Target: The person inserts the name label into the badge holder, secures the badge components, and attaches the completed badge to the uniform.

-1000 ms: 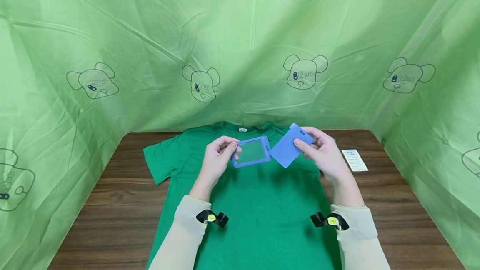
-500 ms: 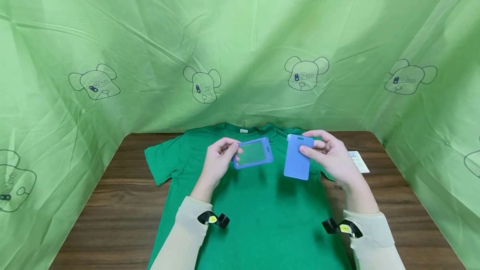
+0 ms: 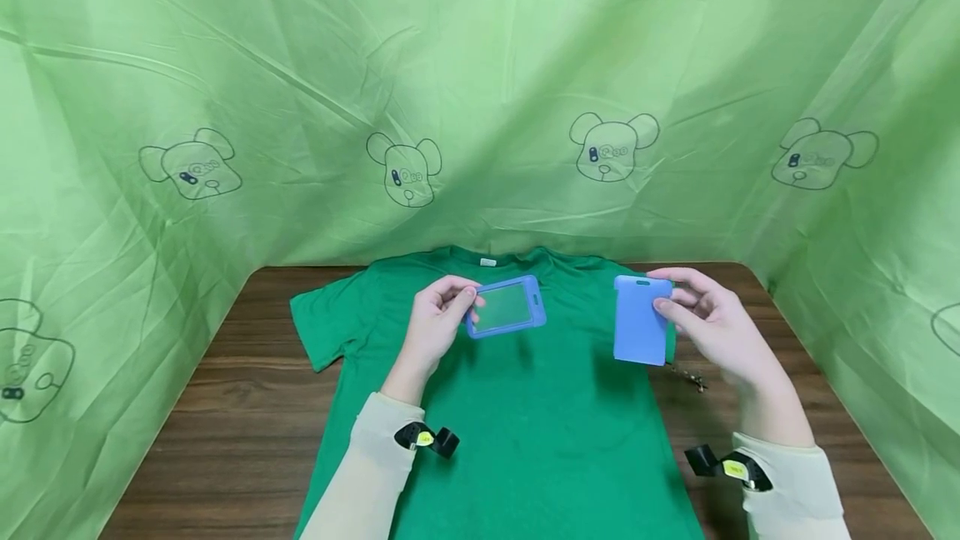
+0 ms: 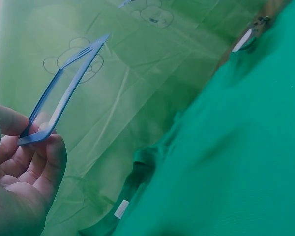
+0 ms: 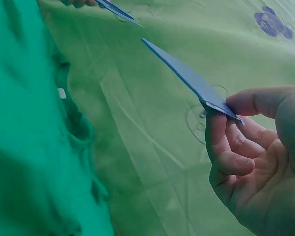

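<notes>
Between thumb and fingers my left hand [image 3: 438, 315] pinches the short end of a blue badge holder frame [image 3: 510, 327], whose clear window shows the green shirt behind it. The frame's slotted end points right; the left wrist view shows the frame [image 4: 71, 91] edge-on. My right hand [image 3: 712, 319] pinches the right edge of a flat blue badge holder back panel [image 3: 639, 327], held upright with its slot at the top. In the right wrist view this panel [image 5: 187, 73] slants up and left from the fingertips. Both pieces are above the shirt, well apart from each other.
A green T-shirt [image 3: 525, 432] lies spread on the brown wooden table [image 3: 232, 407], collar at the far side. A small metal clip [image 3: 693, 379] rests on the table right of the shirt. Green curtain [image 3: 480, 90] hangs around the back and sides.
My right hand has moved right, taking the back panel away from the frame and turning it from slanted to upright. It now covers the white card on the table. My left hand has barely moved.
</notes>
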The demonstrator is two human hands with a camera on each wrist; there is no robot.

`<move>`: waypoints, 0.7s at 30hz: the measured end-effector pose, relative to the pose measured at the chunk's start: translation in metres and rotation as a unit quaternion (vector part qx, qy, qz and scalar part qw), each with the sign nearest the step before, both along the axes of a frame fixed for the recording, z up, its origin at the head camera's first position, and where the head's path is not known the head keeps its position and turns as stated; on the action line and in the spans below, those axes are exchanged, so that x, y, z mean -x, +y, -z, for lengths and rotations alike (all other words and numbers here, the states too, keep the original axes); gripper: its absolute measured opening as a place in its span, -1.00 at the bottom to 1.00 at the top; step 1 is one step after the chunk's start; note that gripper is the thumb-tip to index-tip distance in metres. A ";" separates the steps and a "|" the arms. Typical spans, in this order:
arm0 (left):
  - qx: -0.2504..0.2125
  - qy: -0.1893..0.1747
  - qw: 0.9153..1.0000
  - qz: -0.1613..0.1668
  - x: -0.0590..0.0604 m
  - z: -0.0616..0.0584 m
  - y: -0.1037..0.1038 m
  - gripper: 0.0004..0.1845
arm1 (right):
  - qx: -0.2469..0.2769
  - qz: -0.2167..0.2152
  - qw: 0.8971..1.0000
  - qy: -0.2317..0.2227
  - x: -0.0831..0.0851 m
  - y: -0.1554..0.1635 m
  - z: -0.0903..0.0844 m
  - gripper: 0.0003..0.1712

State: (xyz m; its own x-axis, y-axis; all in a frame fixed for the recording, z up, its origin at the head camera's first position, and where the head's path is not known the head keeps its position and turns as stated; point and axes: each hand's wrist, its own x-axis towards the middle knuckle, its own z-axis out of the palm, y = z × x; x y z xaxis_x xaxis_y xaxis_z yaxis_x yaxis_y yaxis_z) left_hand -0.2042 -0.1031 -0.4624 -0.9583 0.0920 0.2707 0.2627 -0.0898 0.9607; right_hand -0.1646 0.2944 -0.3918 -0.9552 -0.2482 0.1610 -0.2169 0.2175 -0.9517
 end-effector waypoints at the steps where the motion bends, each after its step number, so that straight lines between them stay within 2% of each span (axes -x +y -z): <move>1: 0.000 0.000 1.000 0.000 0.000 0.000 0.000 -0.82 | 0.008 -0.001 1.000 0.003 0.000 0.003 0.000 -0.57; 4: 0.001 0.001 1.000 -0.001 0.000 0.001 0.000 -0.82 | 0.014 -0.003 1.000 0.022 -0.001 0.011 -0.002 -0.55; 8: 0.002 0.006 1.000 0.001 0.001 0.001 0.000 -0.82 | -0.022 0.005 0.999 0.046 -0.002 0.017 -0.003 -0.52; 15: 0.004 0.002 1.000 0.000 0.000 0.001 -0.001 -0.81 | -0.089 0.030 0.995 0.039 -0.002 0.028 0.003 -0.52; 21: 0.003 0.004 1.000 -0.002 0.001 0.001 0.000 -0.82 | -0.133 0.029 0.990 0.033 0.002 0.057 0.014 -0.50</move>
State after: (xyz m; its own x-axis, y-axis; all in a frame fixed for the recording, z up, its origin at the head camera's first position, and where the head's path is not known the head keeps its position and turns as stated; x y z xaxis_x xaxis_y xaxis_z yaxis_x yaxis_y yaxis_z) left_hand -0.2047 -0.1031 -0.4634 -0.9562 0.0892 0.2787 0.2717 -0.0824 0.9588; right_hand -0.1663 0.3515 -0.4059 -0.9588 -0.2344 0.1603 -0.2565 0.4724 -0.8432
